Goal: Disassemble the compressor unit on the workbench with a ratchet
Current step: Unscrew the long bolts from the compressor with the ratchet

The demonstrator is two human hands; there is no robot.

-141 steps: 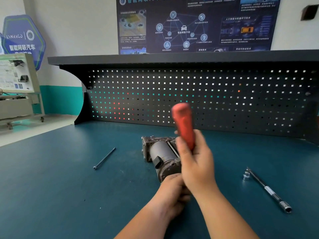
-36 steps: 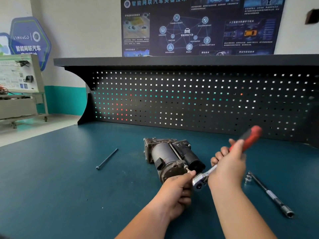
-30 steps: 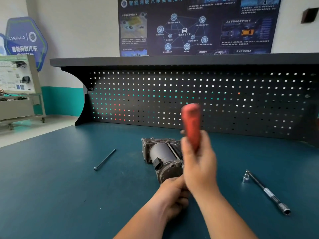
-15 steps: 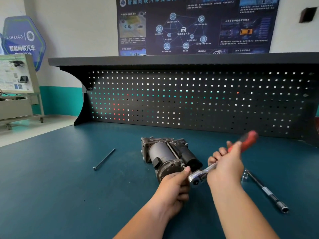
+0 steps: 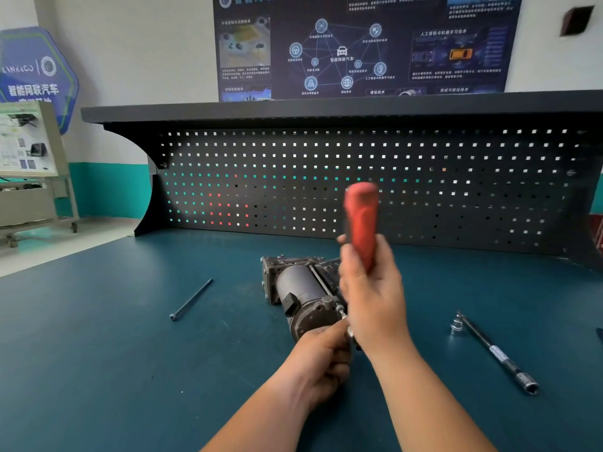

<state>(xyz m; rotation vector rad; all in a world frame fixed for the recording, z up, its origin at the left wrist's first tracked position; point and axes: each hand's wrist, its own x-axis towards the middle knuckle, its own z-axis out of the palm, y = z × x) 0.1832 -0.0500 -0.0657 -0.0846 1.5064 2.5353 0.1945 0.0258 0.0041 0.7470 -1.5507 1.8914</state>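
Right hand (image 5: 372, 288): fingers and thumb wrapped round the red handle of the ratchet (image 5: 361, 220). The handle stands nearly upright above the fist and is blurred.

Left hand (image 5: 321, 360): fingers curled, thumb and forefinger closed on the silvery head end of the ratchet, just below the right wrist. Most of that end is hidden between the two hands.

Compressor unit (image 5: 303, 288): lying on its side at the middle of the workbench (image 5: 98, 353), its dark cylindrical body pointing toward the person. The left fingertips are at its near end face. A thin bolt shank (image 5: 339, 309) protrudes from that face toward the ratchet head.

Long bolt (image 5: 191, 298): loose on the teal bench top, left of the compressor unit and well apart from it.

Extension bar (image 5: 492, 352): lying diagonally on the bench, right of the hands. A small socket (image 5: 456, 327) stands just beside its far end.

Pegboard (image 5: 424, 190): dark, perforated, upright along the back of the bench, under a dark shelf (image 5: 326, 106).

Poster (image 5: 359, 44): dark blue with diagrams, on the wall above the shelf.

Blue sign (image 5: 36, 76) and display stand (image 5: 26, 158): far left, beyond the bench.
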